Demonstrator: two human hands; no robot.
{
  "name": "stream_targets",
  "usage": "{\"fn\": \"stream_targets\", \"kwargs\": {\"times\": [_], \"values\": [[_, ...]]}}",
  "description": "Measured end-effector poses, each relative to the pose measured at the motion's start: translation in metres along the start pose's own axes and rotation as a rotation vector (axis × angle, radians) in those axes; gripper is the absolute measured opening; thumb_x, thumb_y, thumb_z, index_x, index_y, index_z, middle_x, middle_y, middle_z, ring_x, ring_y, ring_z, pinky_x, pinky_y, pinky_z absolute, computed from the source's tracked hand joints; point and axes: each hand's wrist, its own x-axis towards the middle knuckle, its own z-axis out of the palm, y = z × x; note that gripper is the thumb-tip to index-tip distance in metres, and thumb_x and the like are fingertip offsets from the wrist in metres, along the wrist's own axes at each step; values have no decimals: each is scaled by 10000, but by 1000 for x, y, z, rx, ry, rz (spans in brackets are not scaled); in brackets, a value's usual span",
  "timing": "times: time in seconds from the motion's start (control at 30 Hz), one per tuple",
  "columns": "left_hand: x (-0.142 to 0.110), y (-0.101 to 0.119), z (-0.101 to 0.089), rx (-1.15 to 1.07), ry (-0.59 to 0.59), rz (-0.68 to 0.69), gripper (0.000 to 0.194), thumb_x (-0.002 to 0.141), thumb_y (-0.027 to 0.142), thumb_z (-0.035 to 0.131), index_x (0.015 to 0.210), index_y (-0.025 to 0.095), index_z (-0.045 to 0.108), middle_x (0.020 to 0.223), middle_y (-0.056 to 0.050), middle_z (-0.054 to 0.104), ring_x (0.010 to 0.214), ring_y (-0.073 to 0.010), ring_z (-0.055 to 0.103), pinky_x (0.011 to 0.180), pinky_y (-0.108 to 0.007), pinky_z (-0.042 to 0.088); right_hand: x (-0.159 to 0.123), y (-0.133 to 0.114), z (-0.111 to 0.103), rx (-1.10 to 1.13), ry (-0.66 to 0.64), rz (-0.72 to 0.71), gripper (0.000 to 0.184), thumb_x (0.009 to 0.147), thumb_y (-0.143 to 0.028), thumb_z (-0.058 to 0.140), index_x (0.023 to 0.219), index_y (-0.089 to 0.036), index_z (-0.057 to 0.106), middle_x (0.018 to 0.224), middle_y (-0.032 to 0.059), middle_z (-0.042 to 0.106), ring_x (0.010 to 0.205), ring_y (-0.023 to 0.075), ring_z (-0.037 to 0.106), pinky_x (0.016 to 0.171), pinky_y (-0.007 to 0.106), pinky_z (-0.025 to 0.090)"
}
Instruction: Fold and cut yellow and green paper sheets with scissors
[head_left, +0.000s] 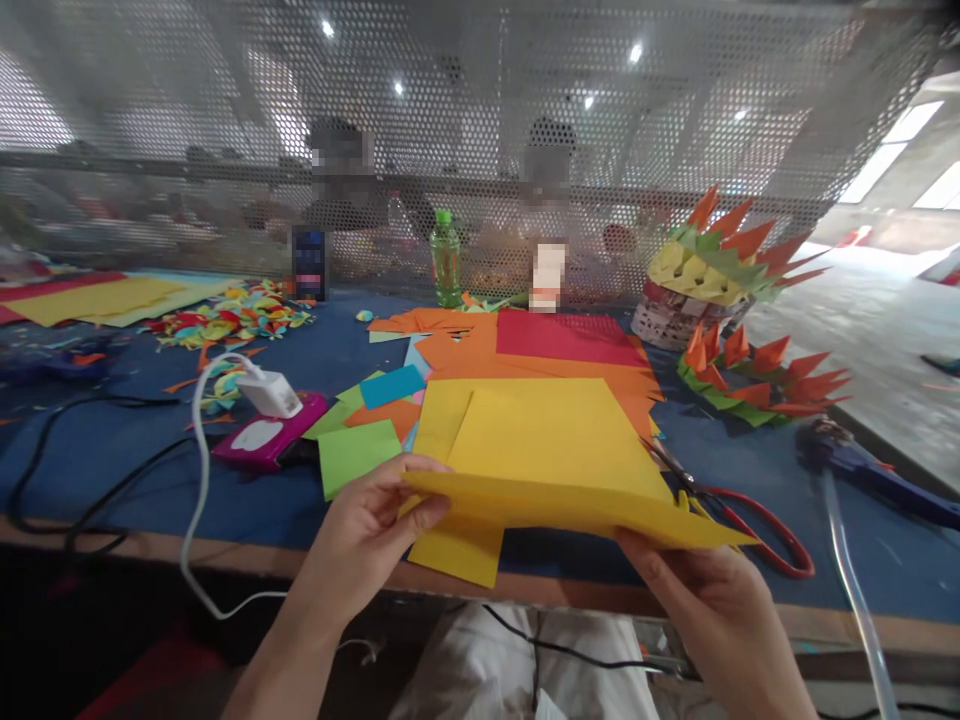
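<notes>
A sheet of yellow paper is held up near the table's front edge, its near side bent toward me. My left hand pinches its left end between thumb and fingers. At the right end my right hand grips the same sheet, thumb at the near edge and the other fingers partly hidden. Beneath and behind it lie more yellow sheets, over orange paper and a red sheet. Red-handled scissors rest close to my right hand, blades partly under the paper.
A magenta power strip with a white charger and cables is at left. Paper scraps are heaped behind. A green bottle stands by the mesh screen. Folded-paper pieces and a glue gun sit at right.
</notes>
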Motion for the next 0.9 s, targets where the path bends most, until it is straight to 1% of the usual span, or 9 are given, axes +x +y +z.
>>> {"fn": "stream_targets", "kwargs": {"times": [0.13,0.27,0.33,0.4,0.57,0.7,0.77,0.87,0.9], "values": [[-4,3,0,156,-62,55,162,858,361,713,917,213,735,999,-46,750,1000,-229,680,863,-255,502,5,-1,-1,-88,-86,-68,257,844,-387,721,1042,-232,776,1092,76,778,1018,259,735,847,288,612],[-4,1,2,218,-106,70,196,896,380,658,923,211,753,970,-51,756,950,-241,685,852,-276,516,2,-13,4,-128,-16,-41,220,849,-419,690,856,-230,801,932,67,804,965,290,743,860,338,605],[-4,0,1,236,-124,57,217,909,378,640,955,203,759,987,-57,759,927,-245,690,827,-281,531,-1,-14,6,-146,32,-20,220,820,-427,716,831,-229,811,907,70,813,955,313,748,898,379,598],[-5,-1,2,252,-139,78,223,920,370,622,981,205,759,1028,-62,757,966,-253,691,851,-286,532,-2,-10,6,-155,51,-26,242,817,-430,724,903,-225,819,949,82,815,971,324,748,935,409,586],[-7,-3,4,310,-149,48,298,899,410,627,1073,211,764,1034,-77,767,1036,-289,692,915,-329,539,1,6,5,-109,-49,-57,295,846,-444,708,1024,-222,788,1017,96,807,956,306,758,887,398,608],[-7,-6,4,380,-98,46,300,911,423,600,976,208,798,1014,-82,780,1053,-314,691,1014,-381,490,5,9,0,-173,-72,-89,234,887,-382,670,1050,-252,776,1063,54,802,1006,281,750,876,347,604],[-5,-6,4,394,-100,33,289,910,414,604,934,212,808,972,-74,789,1010,-317,706,950,-364,525,7,8,-4,-243,-113,-109,224,881,-376,668,1017,-245,789,996,45,811,986,288,752,868,346,604],[-3,-5,5,351,-129,37,269,906,390,629,1019,216,801,1002,-58,792,984,-304,715,848,-325,561,9,4,-7,-283,-126,-88,241,886,-407,644,939,-228,796,926,48,808,926,289,751,827,343,604],[-2,-4,5,315,-110,31,275,895,389,651,1048,213,796,1016,-59,792,972,-303,719,841,-328,567,10,1,-6,-274,-121,-68,253,888,-424,638,921,-224,789,916,50,802,912,284,746,803,334,603]]}}
